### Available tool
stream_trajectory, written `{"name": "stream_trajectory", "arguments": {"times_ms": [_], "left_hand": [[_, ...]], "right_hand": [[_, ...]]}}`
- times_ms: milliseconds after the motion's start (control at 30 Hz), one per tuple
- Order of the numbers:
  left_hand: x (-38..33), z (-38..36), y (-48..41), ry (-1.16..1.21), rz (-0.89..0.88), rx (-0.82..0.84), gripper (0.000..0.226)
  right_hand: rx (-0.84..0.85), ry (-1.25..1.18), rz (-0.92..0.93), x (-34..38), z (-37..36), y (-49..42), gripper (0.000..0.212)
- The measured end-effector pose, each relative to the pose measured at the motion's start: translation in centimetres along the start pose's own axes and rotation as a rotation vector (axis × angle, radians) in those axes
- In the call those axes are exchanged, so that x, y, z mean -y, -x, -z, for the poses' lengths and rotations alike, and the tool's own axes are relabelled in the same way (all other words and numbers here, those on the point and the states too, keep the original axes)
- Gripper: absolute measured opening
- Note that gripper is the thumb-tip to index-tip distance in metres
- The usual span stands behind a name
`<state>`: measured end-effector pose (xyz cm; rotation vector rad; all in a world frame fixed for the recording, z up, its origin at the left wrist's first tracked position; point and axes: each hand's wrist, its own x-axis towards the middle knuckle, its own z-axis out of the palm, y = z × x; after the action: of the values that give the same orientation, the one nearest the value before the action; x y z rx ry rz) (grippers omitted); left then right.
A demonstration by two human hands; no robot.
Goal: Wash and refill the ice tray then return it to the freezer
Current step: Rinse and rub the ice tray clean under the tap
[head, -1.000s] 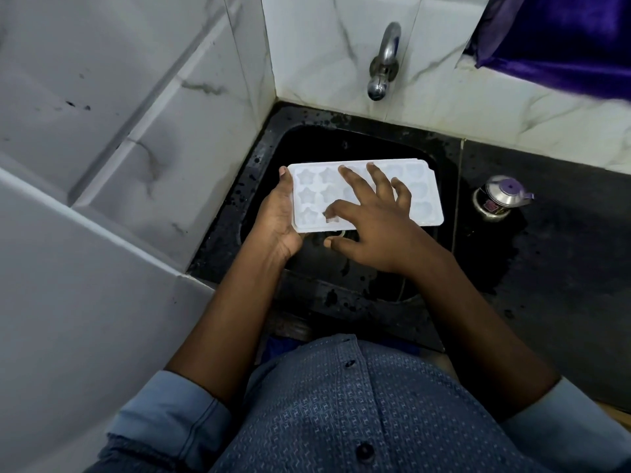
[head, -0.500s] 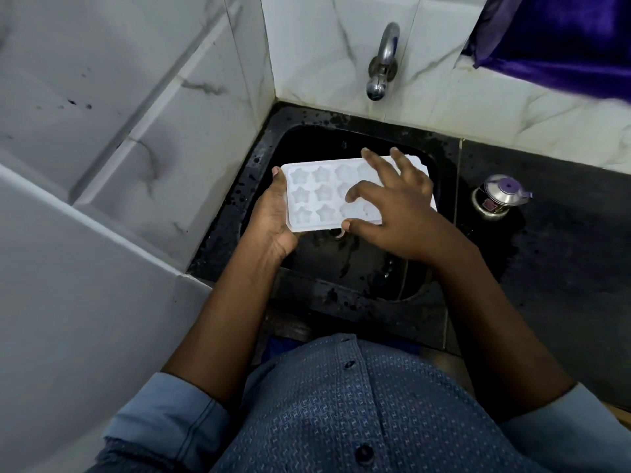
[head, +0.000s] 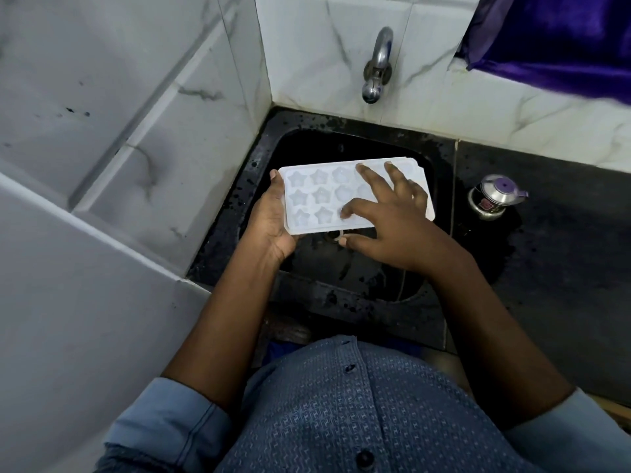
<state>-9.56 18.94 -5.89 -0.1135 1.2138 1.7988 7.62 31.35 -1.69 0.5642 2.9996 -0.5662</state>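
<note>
- I judge this to be the washing stage, early in the job; the ice tray (head: pixel 317 196) is held roughly level over the sink (head: pixel 341 298), below the tap (head: pixel 375 70) and a little nearer to me; I see no stream at the spout.
- The sink's rim is speckled with drops; whether the star-shaped moulds hold any water I cannot tell.
- Left to do, as I reckon it: finish rubbing out and rinsing the moulds; fill them; carry the tray to the freezer, which is not in view.
- My left hand (head: pixel 269 220) grips the tray's left short end; the thumb hooks over the far corner, the palm sits against the edge, and the fingers are hidden underneath.
- My right hand (head: pixel 392 227) lies on top of the tray's right half, fingers spread and nearly straight; the forefinger bends down into a mould in the near row; the thumb hangs just off the near edge, and I cannot tell whether it touches; this hand clasps nothing.
- The two hands are apart, the tray's open left half between them.
- A small metal pot (head: pixel 495 198) with a purple lid stands on the dark counter (head: pixel 563 268) to the right, well apart from both hands.
</note>
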Motion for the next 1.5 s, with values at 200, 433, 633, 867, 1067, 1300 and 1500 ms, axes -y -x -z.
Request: {"name": "stream_trajectory", "arguments": {"times_ms": [200, 433, 633, 867, 1067, 1300, 1500], "left_hand": [[0.0, -0.1, 0.0, 0.003, 0.004, 0.005, 0.070], [0.1, 0.1, -0.1, 0.011, 0.007, -0.005, 0.071], [0.0, 0.2, 0.0, 0.007, -0.003, 0.008, 0.070], [-0.1, 0.0, 0.1, -0.006, -0.006, -0.013, 0.070], [-0.2, -0.1, 0.0, -0.017, 0.005, 0.001, 0.071], [-0.3, 0.0, -0.3, -0.022, 0.007, 0.008, 0.074], [-0.2, -0.3, -0.4, -0.020, 0.008, -0.001, 0.072]], "right_hand": [[-0.023, 0.019, -0.033, 0.0, -0.3, -0.1, 0.037], [-0.030, 0.031, -0.023, 0.8, -0.3, -0.3, 0.036], [-0.014, 0.067, -0.046, 1.0, 0.0, -0.3, 0.034], [-0.057, 0.040, -0.060, 0.9, -0.4, -0.6, 0.033], [-0.037, 0.026, -0.043, 1.2, -0.4, -0.7, 0.031], [-0.045, 0.036, -0.066, 0.9, -0.4, -0.5, 0.032], [-0.066, 0.033, -0.069, 0.9, -0.3, -0.5, 0.035]]}}
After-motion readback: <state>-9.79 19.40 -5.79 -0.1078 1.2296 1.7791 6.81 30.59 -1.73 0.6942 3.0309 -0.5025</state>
